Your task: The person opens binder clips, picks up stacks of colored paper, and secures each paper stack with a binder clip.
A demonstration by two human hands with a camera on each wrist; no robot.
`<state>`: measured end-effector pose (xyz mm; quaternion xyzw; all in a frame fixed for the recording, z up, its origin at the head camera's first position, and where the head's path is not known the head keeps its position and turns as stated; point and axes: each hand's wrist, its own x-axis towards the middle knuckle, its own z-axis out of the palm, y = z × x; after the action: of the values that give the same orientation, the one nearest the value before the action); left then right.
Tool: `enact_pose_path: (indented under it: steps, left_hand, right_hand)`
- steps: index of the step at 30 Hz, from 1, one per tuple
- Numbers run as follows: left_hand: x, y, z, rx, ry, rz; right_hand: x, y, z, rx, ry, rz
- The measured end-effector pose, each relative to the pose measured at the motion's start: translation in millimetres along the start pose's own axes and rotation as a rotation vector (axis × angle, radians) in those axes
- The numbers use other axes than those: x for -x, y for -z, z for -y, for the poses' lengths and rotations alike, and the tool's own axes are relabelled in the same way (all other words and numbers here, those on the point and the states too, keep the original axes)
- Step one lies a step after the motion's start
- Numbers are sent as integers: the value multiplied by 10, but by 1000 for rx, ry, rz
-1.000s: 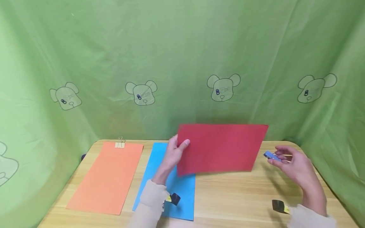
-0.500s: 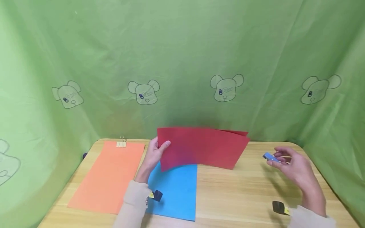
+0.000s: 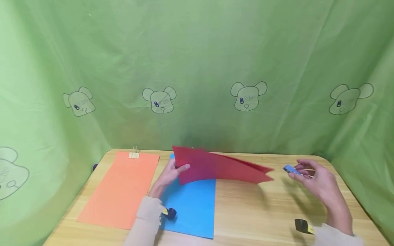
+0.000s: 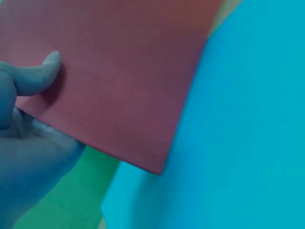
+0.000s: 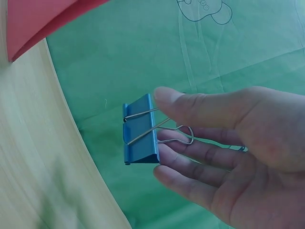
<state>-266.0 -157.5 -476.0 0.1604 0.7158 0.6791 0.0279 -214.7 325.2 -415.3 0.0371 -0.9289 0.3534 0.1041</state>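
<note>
My left hand [image 3: 170, 173] pinches the left short edge of a few red sheets [image 3: 215, 167], thumb on the near face, as the left wrist view also shows. The sheets hang in the air over a blue sheet [image 3: 194, 208], sagging to the right, their far-right corners spread apart. To the right, my right hand [image 3: 321, 179] holds a blue binder clip [image 3: 290, 169] above the table. In the right wrist view the clip [image 5: 140, 131] sits between thumb and fingers by its wire handles, its jaws closed and facing away from the palm.
At the left of the wooden table [image 3: 246, 212] lies an orange sheet [image 3: 120, 191] with a cream binder clip [image 3: 134, 155] on its far edge. A green curtain [image 3: 197, 68] printed with bear faces surrounds the table at the back and sides.
The red sheets have moved left and then down, going from nearly upright to a lower, sagging tilt, with their right ends fanning apart. My right hand with the binder clip stays almost still.
</note>
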Motion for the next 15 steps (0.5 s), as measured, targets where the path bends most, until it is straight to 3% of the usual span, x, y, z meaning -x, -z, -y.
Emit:
enact_pose_path:
  steps: [4, 15]
  left_hand:
    - [5, -29, 61, 9, 21, -12]
    - [20, -46, -29, -30, 14, -67]
  right_hand:
    - [3, -20, 4, -16, -5, 17]
    - [-6, -25, 9, 2, -1, 15]
